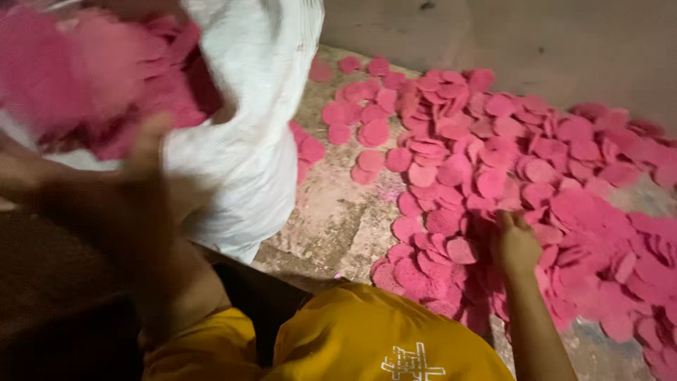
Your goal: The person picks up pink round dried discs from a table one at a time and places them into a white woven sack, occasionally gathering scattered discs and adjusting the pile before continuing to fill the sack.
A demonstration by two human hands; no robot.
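Observation:
Flat, round pink discs lie spread in a thick layer over a rough stone floor. My right hand rests on the near part of this pile, its fingers curled down among the discs. A white woven sack stands at the left, its open mouth filled with more pink discs. My left hand is raised in front of the sack with the thumb up. It is motion-blurred, so its grip is unclear.
A plain wall runs behind the pile at the top. My yellow shirt fills the bottom centre. A dark brown surface lies at the bottom left, below the sack.

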